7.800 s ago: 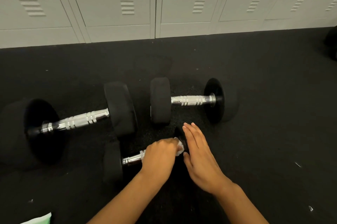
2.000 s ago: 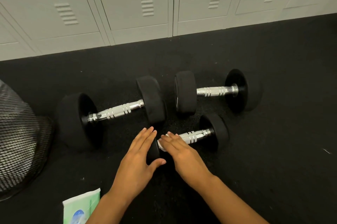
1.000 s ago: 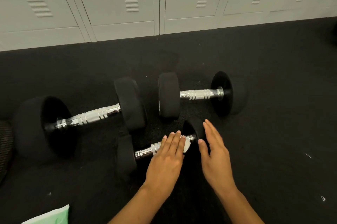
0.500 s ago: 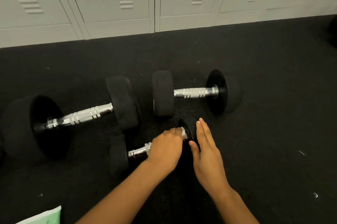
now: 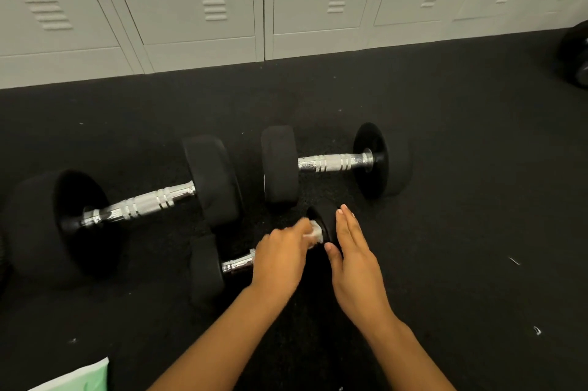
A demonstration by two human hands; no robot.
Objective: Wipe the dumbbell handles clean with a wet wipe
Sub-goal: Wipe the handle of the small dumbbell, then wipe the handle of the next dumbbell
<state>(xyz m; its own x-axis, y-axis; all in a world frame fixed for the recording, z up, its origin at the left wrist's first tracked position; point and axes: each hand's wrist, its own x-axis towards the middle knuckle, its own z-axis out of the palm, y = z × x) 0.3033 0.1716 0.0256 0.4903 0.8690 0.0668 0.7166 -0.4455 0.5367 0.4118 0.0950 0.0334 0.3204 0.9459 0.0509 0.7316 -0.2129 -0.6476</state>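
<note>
Three dumbbells lie on the black floor point(image 5: 461, 136) in front of a row of pale lockers point(image 5: 203, 8). The left hand point(image 5: 280, 258) is clenched over the chrome handle of the small dumbbell point(image 5: 206, 269) nearest the person, gripping a white wet wipe point(image 5: 315, 233) — only a crumpled corner of it shows past the knuckles, pressed against the inner face of the right-end weight. Most of that handle is hidden under the hand; a short shiny stub shows at its left. The right hand point(image 5: 354, 258) lies flat and released, fingers straight, against the outer side of that same weight, covering much of it. Behind sit the big dumbbell point(image 5: 146, 203) at left and the medium dumbbell point(image 5: 331, 163) at right, both untouched. A green wipe packet point(image 5: 82, 376) is cut off at the bottom edge, and a dark round object point(image 5: 577, 56) at the far right edge is too cropped to identify.
</note>
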